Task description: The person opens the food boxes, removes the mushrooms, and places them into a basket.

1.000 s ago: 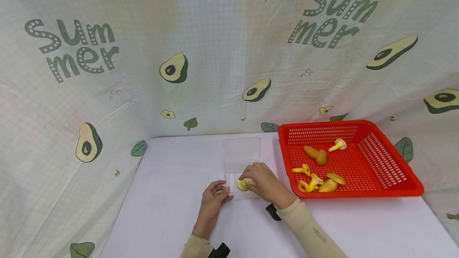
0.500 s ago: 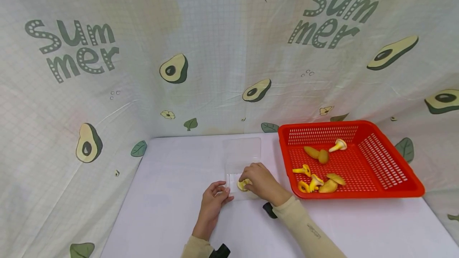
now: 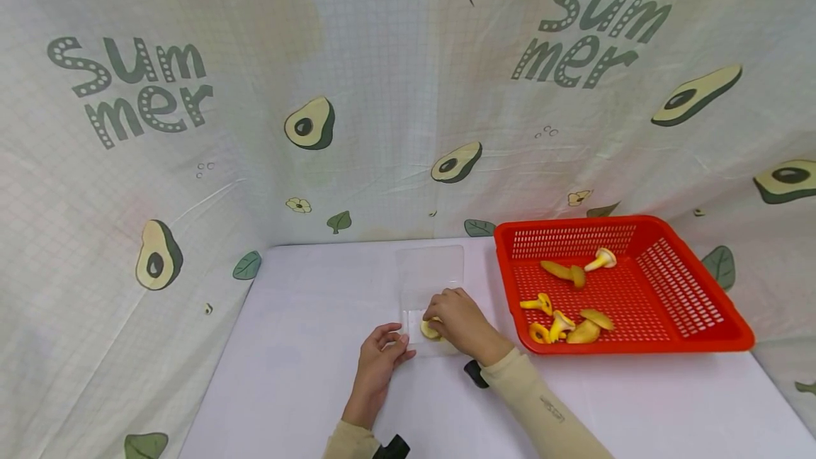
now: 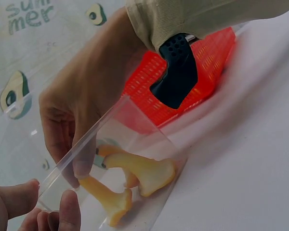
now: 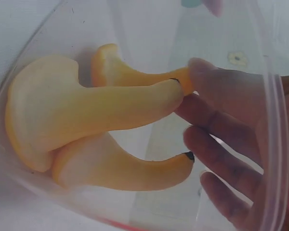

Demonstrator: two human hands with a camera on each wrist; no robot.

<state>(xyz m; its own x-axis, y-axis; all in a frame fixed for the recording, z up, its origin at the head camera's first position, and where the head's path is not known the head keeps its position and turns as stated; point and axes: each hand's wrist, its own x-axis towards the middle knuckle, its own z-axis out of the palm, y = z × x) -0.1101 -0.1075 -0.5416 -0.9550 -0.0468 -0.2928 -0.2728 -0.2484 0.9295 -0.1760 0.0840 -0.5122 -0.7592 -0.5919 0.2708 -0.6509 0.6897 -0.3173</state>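
Observation:
Chanterelle-like yellow mushrooms lie in a clear plastic box (image 3: 414, 321) whose hinged lid (image 3: 430, 265) is laid back. My right hand (image 3: 464, 323) reaches down into the box, thumb and forefinger pinching the stem of one mushroom (image 4: 108, 198) on its left side. Beside that one, two more mushrooms rest one partly over the other, the upper with a pale cap (image 5: 43, 106) and the lower with a curved stem (image 5: 149, 173). My left hand (image 3: 377, 361) holds the box's left edge between thumb and fingers.
To the right stands a red perforated basket (image 3: 707, 282) holding several mushrooms, among them a brown one (image 3: 564, 273) and a white-capped one (image 3: 601, 258). A printed curtain (image 3: 382, 91) hangs behind the white table (image 3: 306, 317).
My right hand and forearm have shifted slightly left over the box. In the basket, the brown mushroom has rolled a little to the right. My left hand keeps its place.

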